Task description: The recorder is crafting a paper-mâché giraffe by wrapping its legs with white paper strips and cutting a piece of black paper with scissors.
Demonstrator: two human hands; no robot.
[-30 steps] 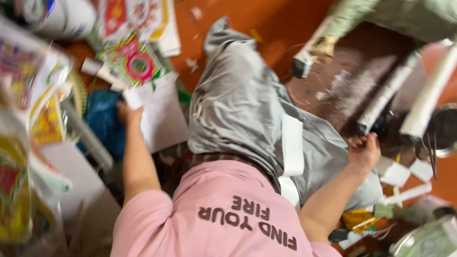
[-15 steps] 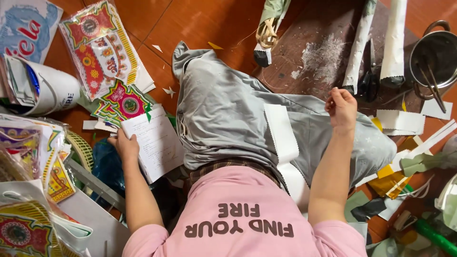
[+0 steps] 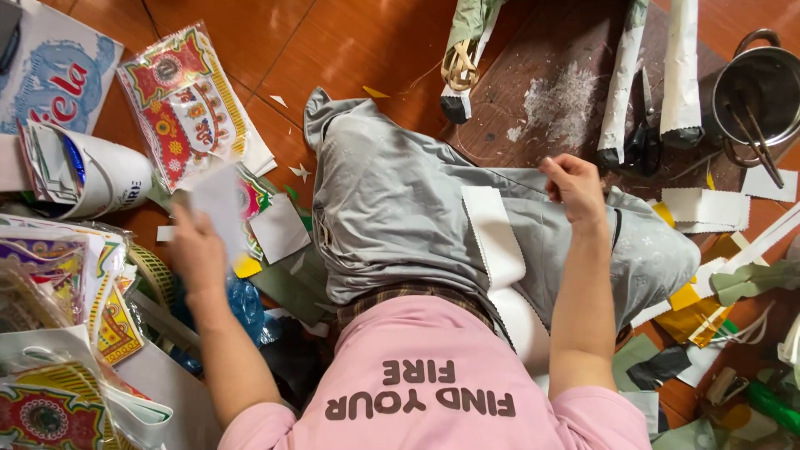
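Two hands busy: left hand (image 3: 198, 250) fingers clamped on a white paper sheet (image 3: 218, 198) at nine o'clock, right hand (image 3: 573, 185) fingers pinched together over the grey-trousered lap (image 3: 400, 208).

Sheet (image 3: 218, 197): white paper, blurred, held raised at left above floor clutter.
Strip (image 3: 497, 242): white paper, pinked edges, draped lengthwise over grey-trousered lap.

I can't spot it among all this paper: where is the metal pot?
In the head view the metal pot stands at the top right on the floor, beside two white paper-wrapped rolls, beyond the right hand.
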